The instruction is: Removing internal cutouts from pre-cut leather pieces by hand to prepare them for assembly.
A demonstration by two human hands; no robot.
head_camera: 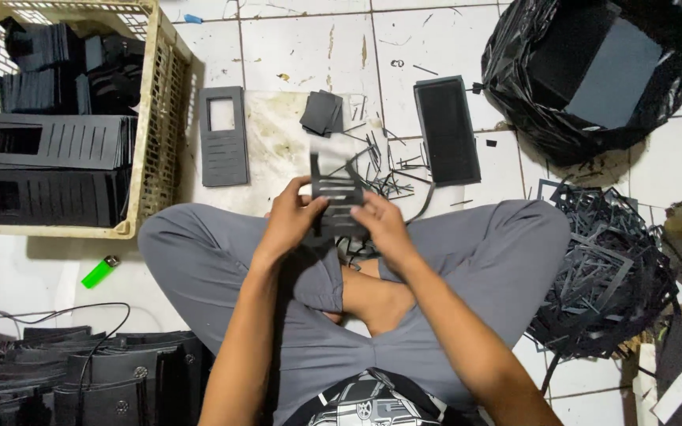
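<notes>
Judging from the centre of the frame, I take the slotted black sheet (338, 197), pinched by its side edges in both closed hands, left (292, 219) and right (384, 225), as light, thin, flexible, tear-prone.

A matt black foam-like cut sheet (335, 197), glossy black plastic bag (515, 71), cream plastic crate (163, 95), scuffed white floor tiles (301, 47).

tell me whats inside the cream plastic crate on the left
The crate holds stacks of black die-cut sheets with slots and a rectangular window, plus smaller black pieces behind. Whatever lies under the stacks is covered.
</notes>
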